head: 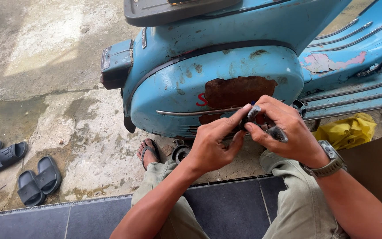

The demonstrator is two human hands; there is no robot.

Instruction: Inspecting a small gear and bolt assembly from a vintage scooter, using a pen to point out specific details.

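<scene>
Seated on a dark tiled step, knees apart, so both forearms meet over the gap between the legs. Right hand is closed around a small dark cylindrical part, its pale tip poking out above the thumb and forefinger; the grip is near the top end, which leaves that end free to be worked. A second dark, rough-looking piece sticks out below the same hand's fingers; I cannot tell whether it is joined to the first. Left hand is half-curled, forefinger stretched up so its tip touches the pale end of the part, thumb pressing from beneath, steadying it. Both hands are held up close in front of the blue scooter, just before its rusted side panel. Below the left hand, a foot in a sandal rests on the concrete floor. A wristwatch sits on the right wrist; a yellow rag lies just beyond it. Dark slippers lie well off to the left.
</scene>
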